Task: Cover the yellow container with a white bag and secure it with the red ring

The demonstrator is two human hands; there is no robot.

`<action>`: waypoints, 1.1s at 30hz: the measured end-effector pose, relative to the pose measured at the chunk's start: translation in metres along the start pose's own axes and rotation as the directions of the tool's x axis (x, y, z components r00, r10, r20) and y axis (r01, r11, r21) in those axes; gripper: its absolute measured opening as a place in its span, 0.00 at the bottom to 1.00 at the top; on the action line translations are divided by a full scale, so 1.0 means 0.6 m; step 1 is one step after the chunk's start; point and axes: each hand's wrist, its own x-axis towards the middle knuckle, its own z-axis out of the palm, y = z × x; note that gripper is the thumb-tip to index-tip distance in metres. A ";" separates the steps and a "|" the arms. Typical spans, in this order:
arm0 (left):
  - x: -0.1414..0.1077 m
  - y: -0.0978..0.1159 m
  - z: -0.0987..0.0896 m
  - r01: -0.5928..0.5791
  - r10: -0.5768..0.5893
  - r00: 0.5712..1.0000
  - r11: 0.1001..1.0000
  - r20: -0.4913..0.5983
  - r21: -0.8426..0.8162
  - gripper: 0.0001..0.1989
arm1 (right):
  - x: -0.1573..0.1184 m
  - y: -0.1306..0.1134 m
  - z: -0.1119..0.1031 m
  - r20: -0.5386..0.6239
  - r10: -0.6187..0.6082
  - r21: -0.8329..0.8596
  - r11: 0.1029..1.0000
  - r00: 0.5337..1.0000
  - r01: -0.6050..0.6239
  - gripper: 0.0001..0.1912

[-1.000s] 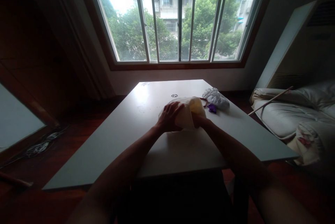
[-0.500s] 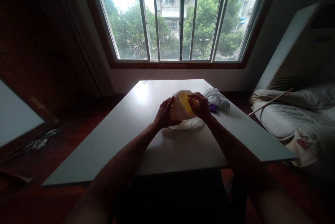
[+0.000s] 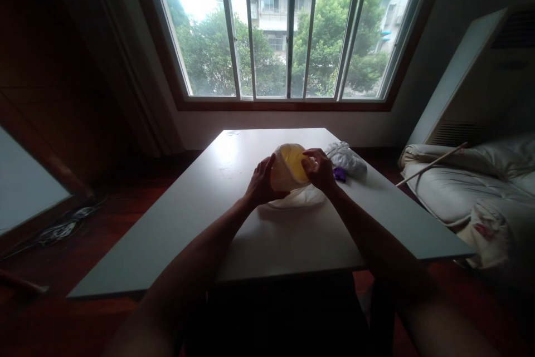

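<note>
Daylight pours through the window [image 3: 267, 59] onto the white tabletop [image 3: 167, 234], and look – the picture changes quickly! A second ago the right grip [image 3: 321, 170] is buried in the pale bundle [image 3: 282, 177] down low; now it's out, and the bundle is tipped up, its yellow part [image 3: 292, 157] in plain sight. That leaves the yellow exposed, right at the person's fingertips.

Left grip [image 3: 263, 181] closed firmly on the near-left side, thumb underneath. Right one curled at the yellow's right edge – whether it pinches anything, I cannot tell. Between the two, the bundle sits tilted above the tabletop's middle, rounded, creamy white around that bright yellow. White, limp material [image 3: 307, 197] spreads beneath it. Just beyond the right grip lie a purple item [image 3: 339, 174] and a crumpled grey-white bag [image 3: 350, 160].
</note>
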 end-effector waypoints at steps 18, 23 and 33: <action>0.001 -0.005 -0.004 0.083 -0.083 0.997 0.995 -0.004 -0.061 0.70 | -0.006 0.001 0.006 0.088 -0.023 0.033 0.999 0.996 0.021 0.10; -0.001 -0.004 -0.009 0.110 -0.110 0.994 0.991 0.010 -0.071 0.70 | -0.006 0.003 0.006 0.145 -0.036 0.036 0.999 0.989 0.031 0.11; -0.007 -0.008 -0.006 0.091 -0.091 0.996 0.995 0.006 -0.043 0.71 | -0.007 0.003 0.004 0.159 -0.101 0.103 0.991 0.982 0.085 0.12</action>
